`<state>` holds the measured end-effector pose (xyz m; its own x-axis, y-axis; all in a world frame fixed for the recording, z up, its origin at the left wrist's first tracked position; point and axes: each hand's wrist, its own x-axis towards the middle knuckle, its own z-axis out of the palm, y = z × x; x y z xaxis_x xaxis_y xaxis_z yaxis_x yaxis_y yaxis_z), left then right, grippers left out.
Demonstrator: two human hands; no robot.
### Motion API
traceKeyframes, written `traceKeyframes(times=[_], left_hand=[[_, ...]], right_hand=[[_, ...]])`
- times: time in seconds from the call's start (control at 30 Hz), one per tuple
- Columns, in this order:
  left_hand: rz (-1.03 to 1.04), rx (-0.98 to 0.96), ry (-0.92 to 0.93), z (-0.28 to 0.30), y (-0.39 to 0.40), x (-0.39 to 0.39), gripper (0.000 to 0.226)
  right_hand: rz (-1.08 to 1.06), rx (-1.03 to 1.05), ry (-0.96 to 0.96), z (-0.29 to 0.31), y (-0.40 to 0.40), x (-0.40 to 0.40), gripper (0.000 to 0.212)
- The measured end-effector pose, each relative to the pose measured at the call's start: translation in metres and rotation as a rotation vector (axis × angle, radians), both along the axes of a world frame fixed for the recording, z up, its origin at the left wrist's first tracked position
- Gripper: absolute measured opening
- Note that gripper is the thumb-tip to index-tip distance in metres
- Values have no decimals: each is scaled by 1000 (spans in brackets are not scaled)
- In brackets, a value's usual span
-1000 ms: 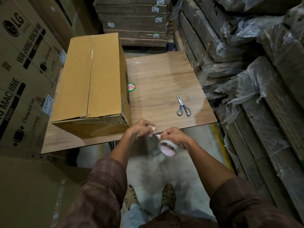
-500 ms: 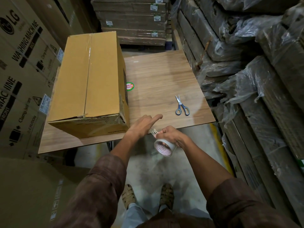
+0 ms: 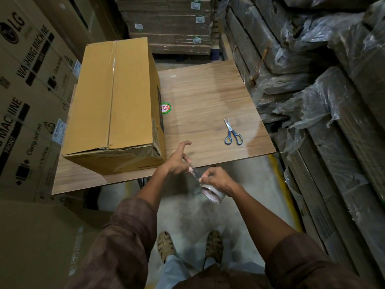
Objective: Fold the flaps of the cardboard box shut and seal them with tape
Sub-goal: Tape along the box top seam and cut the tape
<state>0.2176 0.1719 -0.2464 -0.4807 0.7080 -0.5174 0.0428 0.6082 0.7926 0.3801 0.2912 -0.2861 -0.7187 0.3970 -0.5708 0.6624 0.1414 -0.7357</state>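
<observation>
A tall cardboard box (image 3: 116,101) stands on the left of the wooden table (image 3: 208,97), its top flaps folded down with clear tape along the centre seam. In front of the table's near edge, my right hand (image 3: 218,180) grips a roll of clear tape (image 3: 212,195). My left hand (image 3: 177,161) pinches the tape's free end just off the roll, with its other fingers spread. A short strip of tape runs between the two hands.
Blue-handled scissors (image 3: 232,132) lie on the table's right part. A round green-and-red sticker (image 3: 166,108) sits by the box. Large printed cartons (image 3: 27,101) stand left, plastic-wrapped stacks (image 3: 323,90) right, and stacked flat cartons (image 3: 170,24) behind the table.
My left hand first picked at the roll, then lifted with fingers straight, and now pinches the tape end. The roll has dropped a little lower in my right hand.
</observation>
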Motion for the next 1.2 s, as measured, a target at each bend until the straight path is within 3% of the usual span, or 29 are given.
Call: traceKeyframes(times=[0.03,0.13,0.17,0.33,0.47,0.53,0.67,0.77,0.93,1.13,1.2], left_hand=[[10,-7,-7,0,0,0,104],[10,-32,-83,-3,-2,1,106],[12,-35,-110,-4,-3,1,104],[-20,16,-188,-5,-2,-5,95],[-44,-8,-207,0,10,-7,87],[-48,-42,-178,1,15,-7,82],[-115,-105,63,-1,21,-10,75],[-296,-164,302,5,26,-13,72],[-627,-230,860,26,42,-6,59],[-698,-223,1080,40,48,-7,50],[-614,-214,1027,35,46,-5,47]], right_hand=[[1,-23,13,0,-1,1,18],[48,-152,21,2,-2,3,79],[53,-189,19,4,-3,3,82],[-105,-365,116,14,-3,8,36],[-131,-387,143,16,-2,6,13],[-150,-362,143,15,-2,4,12],[-176,-318,130,15,-2,-5,16],[-142,-262,90,13,-2,-9,21],[-169,-251,85,17,-5,-17,31],[-240,-186,101,21,1,-32,34],[-262,-108,90,20,3,-37,39]])
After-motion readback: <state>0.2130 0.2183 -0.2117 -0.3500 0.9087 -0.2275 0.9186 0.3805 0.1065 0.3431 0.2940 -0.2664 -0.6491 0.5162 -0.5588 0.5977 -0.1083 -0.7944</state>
